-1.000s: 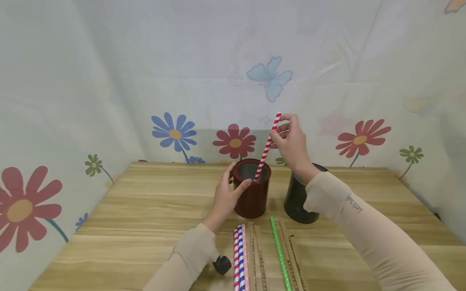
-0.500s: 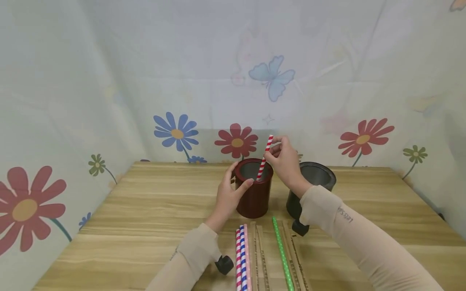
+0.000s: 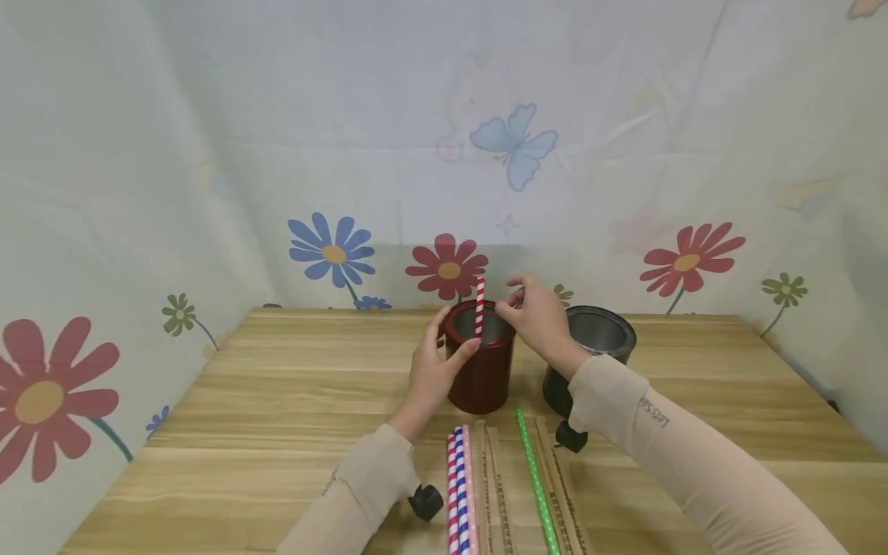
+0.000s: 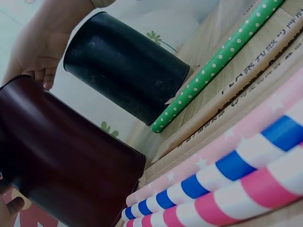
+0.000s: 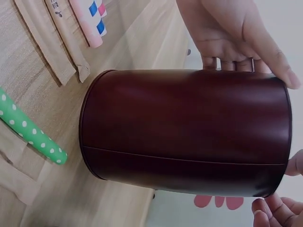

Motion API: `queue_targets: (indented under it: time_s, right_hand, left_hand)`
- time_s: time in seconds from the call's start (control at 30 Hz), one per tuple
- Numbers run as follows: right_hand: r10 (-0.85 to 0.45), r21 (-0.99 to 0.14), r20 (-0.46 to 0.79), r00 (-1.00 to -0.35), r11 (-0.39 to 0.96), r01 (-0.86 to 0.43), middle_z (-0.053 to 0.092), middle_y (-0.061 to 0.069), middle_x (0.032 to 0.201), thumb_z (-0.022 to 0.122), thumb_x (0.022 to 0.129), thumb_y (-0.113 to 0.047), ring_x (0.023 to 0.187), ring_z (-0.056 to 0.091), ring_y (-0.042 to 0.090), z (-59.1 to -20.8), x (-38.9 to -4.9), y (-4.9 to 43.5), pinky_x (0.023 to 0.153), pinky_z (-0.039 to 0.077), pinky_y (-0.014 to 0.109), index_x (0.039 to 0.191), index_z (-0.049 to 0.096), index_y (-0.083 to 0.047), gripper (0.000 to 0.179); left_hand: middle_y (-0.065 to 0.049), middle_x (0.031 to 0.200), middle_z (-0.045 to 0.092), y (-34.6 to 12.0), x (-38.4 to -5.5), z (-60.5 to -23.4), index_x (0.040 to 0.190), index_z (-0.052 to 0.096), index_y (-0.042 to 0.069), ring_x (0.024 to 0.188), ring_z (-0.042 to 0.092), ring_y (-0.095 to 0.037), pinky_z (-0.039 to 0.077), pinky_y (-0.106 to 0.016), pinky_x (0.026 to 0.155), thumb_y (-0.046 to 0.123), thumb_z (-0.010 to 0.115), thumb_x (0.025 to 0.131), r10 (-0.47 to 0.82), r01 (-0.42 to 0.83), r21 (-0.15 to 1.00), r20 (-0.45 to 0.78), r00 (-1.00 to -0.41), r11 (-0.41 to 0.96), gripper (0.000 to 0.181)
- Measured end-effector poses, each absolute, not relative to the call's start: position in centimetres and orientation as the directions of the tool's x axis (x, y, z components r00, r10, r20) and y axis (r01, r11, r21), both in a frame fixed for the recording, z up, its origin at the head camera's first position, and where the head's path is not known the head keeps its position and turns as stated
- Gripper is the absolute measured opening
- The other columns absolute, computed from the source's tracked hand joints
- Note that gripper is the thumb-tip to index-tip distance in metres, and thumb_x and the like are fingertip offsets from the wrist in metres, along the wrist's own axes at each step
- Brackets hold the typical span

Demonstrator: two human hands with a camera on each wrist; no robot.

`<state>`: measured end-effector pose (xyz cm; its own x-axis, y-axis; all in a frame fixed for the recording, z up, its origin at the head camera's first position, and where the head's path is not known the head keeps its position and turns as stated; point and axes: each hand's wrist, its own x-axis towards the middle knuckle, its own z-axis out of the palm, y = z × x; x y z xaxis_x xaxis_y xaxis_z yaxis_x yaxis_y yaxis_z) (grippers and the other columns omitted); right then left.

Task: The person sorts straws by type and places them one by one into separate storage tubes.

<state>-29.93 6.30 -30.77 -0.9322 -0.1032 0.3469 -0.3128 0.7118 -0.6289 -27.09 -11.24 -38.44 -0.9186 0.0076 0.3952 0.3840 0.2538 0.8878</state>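
My left hand [image 3: 432, 376] grips a dark red cylindrical container [image 3: 482, 385], thumb over its rim and fingers round its left side. The container stands upright on the table. A red-and-white striped paper straw [image 3: 479, 301] stands inside it, its upper part above the rim and its lower end hidden. My right hand [image 3: 539, 317] is at the container's right rim with loosely bent fingers, apart from the straw. In the right wrist view, its fingertips [image 5: 261, 208] are right at the rim. A black cylindrical container [image 3: 593, 327] stands to the right, partly behind my right wrist.
In front of the containers lie a pink-striped straw [image 3: 452, 486], a blue-striped straw [image 3: 462, 486], a pink straw [image 3: 469, 470], a green dotted straw [image 3: 536, 478] and several brown paper-wrapped sticks [image 3: 496, 486]. A flower-printed cloth [image 3: 388, 177] hangs behind the table [image 3: 312, 370].
My right hand has lowered the red-striped straw into the dark red container and let go of it. The straw now leans further left. My left hand stays on the container.
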Motion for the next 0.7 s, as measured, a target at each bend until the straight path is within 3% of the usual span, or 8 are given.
queue_targets:
  time_s: [0.37, 0.7]
  right_hand:
    - [-0.169, -0.591, 0.338, -0.926, 0.728, -0.348, 0.068, 0.012, 0.106, 0.06, 0.091, -0.026, 0.094, 0.065, 0.027, -28.6, -28.3, 7.5, 0.078, 0.054, 0.042, 0.123, 0.057, -0.007, 0.037]
    - [-0.209, -0.58, 0.354, -0.911, 0.715, -0.39, 0.067, 0.01, 0.101, 0.063, 0.091, -0.023, 0.089, 0.063, 0.023, -26.9, -25.4, 9.1, 0.076, 0.053, 0.038, 0.118, 0.06, -0.008, 0.032]
  left_hand:
    - [-0.009, 0.142, 0.051, -11.1, -27.1, -38.3, 0.148, 0.035, 0.02, 0.128, 0.047, -0.027, 0.04, -0.049, 0.105, 0.048, 0.07, 0.083, 0.006, 0.368, 0.896, 0.379, -0.925, 0.249, 0.078]
    - [-0.011, 0.14, 0.052, -11.1, -27.1, -38.3, 0.148, 0.036, 0.017, 0.127, 0.048, -0.028, 0.039, -0.05, 0.106, 0.063, 0.067, 0.078, 0.006, 0.387, 0.888, 0.398, -0.917, 0.247, 0.089]
